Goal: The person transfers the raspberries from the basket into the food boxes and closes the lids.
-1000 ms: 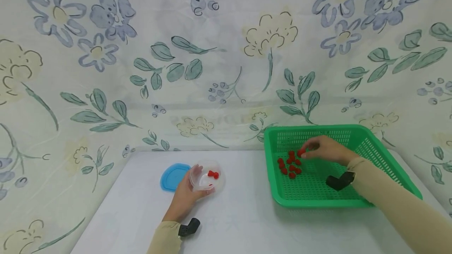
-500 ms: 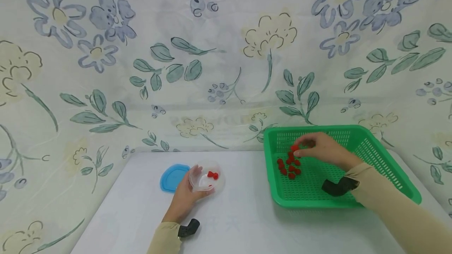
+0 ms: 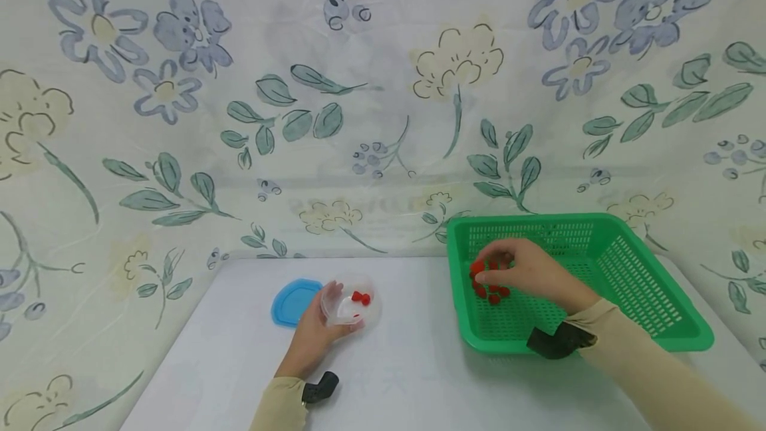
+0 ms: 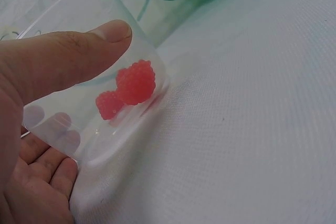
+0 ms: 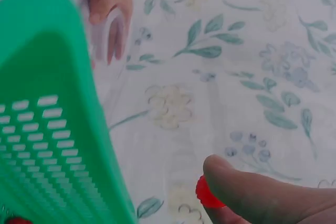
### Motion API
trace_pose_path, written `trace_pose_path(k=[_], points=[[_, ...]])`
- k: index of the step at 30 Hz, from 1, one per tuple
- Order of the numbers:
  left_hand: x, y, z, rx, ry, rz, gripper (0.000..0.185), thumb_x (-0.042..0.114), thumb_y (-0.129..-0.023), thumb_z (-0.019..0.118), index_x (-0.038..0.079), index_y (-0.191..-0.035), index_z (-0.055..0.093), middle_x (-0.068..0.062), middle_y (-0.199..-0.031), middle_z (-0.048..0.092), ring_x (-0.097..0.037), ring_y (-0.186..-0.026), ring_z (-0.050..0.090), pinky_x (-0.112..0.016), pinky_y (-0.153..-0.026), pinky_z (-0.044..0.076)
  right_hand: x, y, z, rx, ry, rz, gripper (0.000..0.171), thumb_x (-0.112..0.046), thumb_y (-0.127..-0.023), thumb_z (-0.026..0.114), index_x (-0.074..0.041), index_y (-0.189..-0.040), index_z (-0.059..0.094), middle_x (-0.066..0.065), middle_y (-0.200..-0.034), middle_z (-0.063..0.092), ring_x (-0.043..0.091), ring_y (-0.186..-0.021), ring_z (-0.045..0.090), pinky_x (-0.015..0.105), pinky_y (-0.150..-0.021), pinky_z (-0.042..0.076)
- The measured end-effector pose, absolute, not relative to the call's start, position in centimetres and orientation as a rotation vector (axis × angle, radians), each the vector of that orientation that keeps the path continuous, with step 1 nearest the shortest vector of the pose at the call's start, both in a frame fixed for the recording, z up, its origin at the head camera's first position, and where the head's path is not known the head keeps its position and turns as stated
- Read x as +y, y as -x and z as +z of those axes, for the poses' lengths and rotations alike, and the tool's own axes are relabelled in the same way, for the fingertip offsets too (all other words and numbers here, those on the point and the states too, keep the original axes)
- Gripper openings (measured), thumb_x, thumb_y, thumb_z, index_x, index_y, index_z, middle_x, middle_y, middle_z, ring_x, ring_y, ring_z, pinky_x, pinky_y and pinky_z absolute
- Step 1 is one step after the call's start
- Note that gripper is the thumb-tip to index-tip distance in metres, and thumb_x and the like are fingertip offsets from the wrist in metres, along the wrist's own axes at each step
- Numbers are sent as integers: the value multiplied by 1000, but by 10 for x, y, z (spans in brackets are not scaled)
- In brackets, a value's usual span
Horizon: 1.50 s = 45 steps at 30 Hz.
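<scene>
While the right hand (image 3: 526, 271) sits low inside the green basket (image 3: 634, 271), grip pinched on one red raspberry (image 5: 206, 193) between thumb and fingertips, remaining raspberries (image 3: 492, 292) lie heaped on the basket floor, just below that hand. Judged light, small and soft, with a knobbly surface; likely to squash or slip under pressure, so best taken by a gentle pinch across the middle. Basket walls raised on all sides; lift clear of the near-left rim judged necessary before any travel out of the basket.

Left of the basket, well apart from it, clear plastic cup (image 3: 350, 301) held tilted on the table (image 3: 413, 364), left hand (image 3: 314, 334) grip wrapped round it, thumb across the wall. Two raspberries (image 4: 135, 82) inside, resting against the lower wall. Cup judged thin and flexible. Blue lid (image 3: 293, 299) flat just beyond the cup, farther from the basket. Open table between cup and basket.
</scene>
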<state>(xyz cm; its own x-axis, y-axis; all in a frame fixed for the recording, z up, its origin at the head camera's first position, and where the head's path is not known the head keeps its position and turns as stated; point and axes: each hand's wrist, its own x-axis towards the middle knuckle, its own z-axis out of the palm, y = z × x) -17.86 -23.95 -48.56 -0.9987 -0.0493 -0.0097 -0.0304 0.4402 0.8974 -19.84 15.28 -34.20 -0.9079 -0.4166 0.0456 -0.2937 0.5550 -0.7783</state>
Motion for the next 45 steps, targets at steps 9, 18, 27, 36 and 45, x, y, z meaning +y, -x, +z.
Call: trace_pose_path(k=[9,18,27,36,45], points=[[-239,179,-487,-2655,-86,-1649,103,35,-73,91,16,-155,32,-4,-156,44,-29,-149,28,-52,-118,27,128,185,-348,2528,596,-1405,25,-23,-88,79,-9,-108,72,6,-81,62,22,-62,56,35,-58,50],[-240,179,-486,-2667,-78,-1622,104,39,-73,91,17,-155,32,-3,-155,44,-29,-149,28,-52,-118,27,99,177,-360,2630,653,-1417,20,-23,-86,81,-15,-103,75,3,-101,61,21,-85,52,33,-70,48],[-239,179,-486,-2670,-79,-1626,103,37,-74,90,17,-156,31,-3,-156,44,-28,-149,27,-52,-118,26,67,173,-373,2600,680,-1486,17,-23,-87,80,-15,-101,75,9,-99,62,20,-83,54,31,-61,49],[-238,179,-483,-2698,-96,-1584,102,38,-75,89,18,-156,31,-4,-156,43,-32,-149,27,-56,-116,28,36,172,-383,2727,688,-1473,14,-19,-85,82,-15,-96,76,2,-92,62,19,-82,53,29,-66,47],[-237,179,-482,-2693,-96,-1595,103,39,-74,90,16,-156,31,-6,-156,43,-33,-148,29,-59,-114,30,13,170,-393,2796,591,-1438,17,-21,-86,81,-15,-101,75,1,-94,58,21,-85,52,29,-64,47]])
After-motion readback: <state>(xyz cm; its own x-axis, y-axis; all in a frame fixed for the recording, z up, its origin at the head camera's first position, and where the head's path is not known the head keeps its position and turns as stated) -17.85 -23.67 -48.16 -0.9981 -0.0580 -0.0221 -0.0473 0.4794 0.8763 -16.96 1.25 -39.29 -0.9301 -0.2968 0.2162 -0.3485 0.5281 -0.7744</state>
